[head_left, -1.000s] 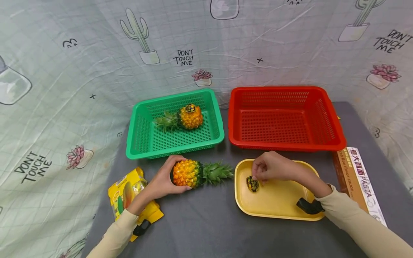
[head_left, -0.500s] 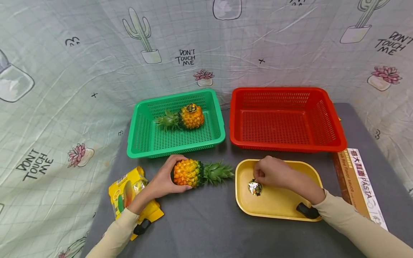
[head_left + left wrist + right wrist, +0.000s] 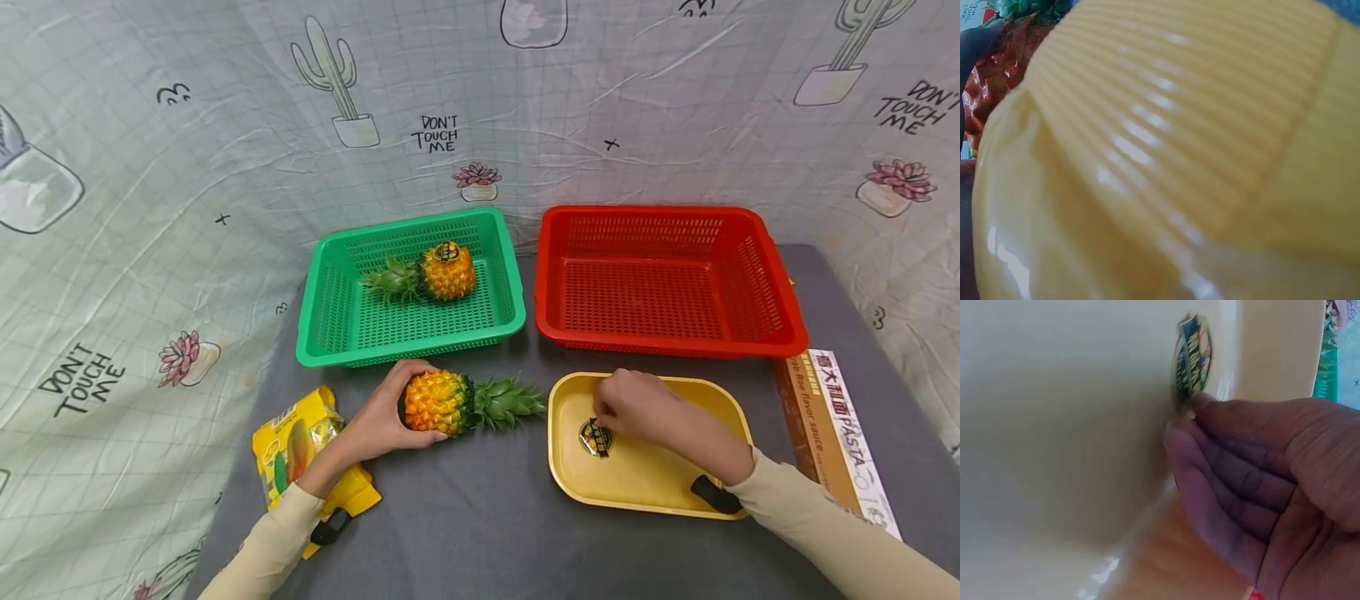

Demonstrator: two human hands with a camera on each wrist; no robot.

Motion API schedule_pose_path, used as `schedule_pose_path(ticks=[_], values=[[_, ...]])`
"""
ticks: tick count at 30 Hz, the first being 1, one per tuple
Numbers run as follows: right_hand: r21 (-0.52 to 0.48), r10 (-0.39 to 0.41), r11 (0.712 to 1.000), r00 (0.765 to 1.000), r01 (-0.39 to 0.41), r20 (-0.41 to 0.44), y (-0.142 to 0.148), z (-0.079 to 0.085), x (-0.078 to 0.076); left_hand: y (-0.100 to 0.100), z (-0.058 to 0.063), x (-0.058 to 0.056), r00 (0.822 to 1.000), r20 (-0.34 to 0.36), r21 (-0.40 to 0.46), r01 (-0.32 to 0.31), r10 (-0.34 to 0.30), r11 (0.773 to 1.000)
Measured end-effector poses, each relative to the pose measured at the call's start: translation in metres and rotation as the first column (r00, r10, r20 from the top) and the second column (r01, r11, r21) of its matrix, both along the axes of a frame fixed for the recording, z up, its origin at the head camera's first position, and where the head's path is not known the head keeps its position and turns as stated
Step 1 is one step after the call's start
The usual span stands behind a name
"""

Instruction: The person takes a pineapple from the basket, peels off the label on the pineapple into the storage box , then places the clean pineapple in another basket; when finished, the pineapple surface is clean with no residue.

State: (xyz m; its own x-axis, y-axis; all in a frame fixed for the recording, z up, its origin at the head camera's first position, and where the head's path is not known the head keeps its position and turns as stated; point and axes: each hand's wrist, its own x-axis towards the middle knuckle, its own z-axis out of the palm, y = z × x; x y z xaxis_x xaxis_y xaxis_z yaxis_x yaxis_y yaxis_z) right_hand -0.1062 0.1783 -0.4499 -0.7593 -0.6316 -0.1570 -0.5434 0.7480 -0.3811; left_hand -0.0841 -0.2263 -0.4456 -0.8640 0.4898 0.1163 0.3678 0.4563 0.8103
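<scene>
At left, the yellow bag (image 3: pixel 291 442) lies partly hidden by the left sleeve (image 3: pixel 270 537); in the left wrist view it blocks almost everything, blurred. The left hand (image 3: pixel 382 423) grasps the pineapple (image 3: pixel 435 404) by its base, on the table (image 3: pixel 480 533) near the green basket (image 3: pixel 412 344), probably to prevent rolling. Further right, the right hand (image 3: pixel 639 406) pinches the sticker (image 3: pixel 596 439) at its edge, perhaps because it is so thin; whether it touches the tray (image 3: pixel 645 479), I cannot tell. The right sleeve (image 3: pixel 825 510) covers part of the box (image 3: pixel 843 433).
</scene>
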Motion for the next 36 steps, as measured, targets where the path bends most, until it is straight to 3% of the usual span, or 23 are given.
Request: schedule_pose_path(ticks=[3,7,10,14,21,29,36], values=[[-0.04,0.033,0.999,0.998,-0.035,-0.047,-0.005,0.011,0.005,-0.004,-0.012,-0.003,1.0,-0.012,0.007,0.002,-0.002,1.0],[-0.181,0.08,0.978,0.99,-0.1,-0.118,-0.021,0.034,0.008,-0.012,-0.03,-0.008,1.0,-0.011,-0.003,0.0,0.0,1.0],[-0.26,0.103,0.955,0.981,-0.144,-0.166,-0.037,0.05,0.006,-0.016,-0.035,-0.01,1.0,0.001,-0.013,0.001,-0.001,1.0],[-0.287,0.121,0.942,0.973,-0.176,-0.199,-0.06,0.059,0.001,-0.018,-0.037,-0.011,1.0,0.001,-0.015,0.006,-0.006,1.0],[-0.259,0.155,0.941,0.957,-0.218,-0.244,-0.097,0.054,-0.004,-0.017,-0.037,-0.012,1.0,-0.01,-0.02,0.008,-0.008,1.0],[-0.223,0.182,0.937,0.919,-0.27,-0.35,-0.126,0.038,-0.01,-0.018,-0.037,-0.009,1.0,0.009,-0.004,0.0,0.0,1.0],[-0.128,0.136,0.976,0.951,-0.178,-0.278,-0.139,0.025,-0.014,-0.012,-0.035,-0.007,1.0,-0.005,-0.003,-0.017,0.017,1.0]])
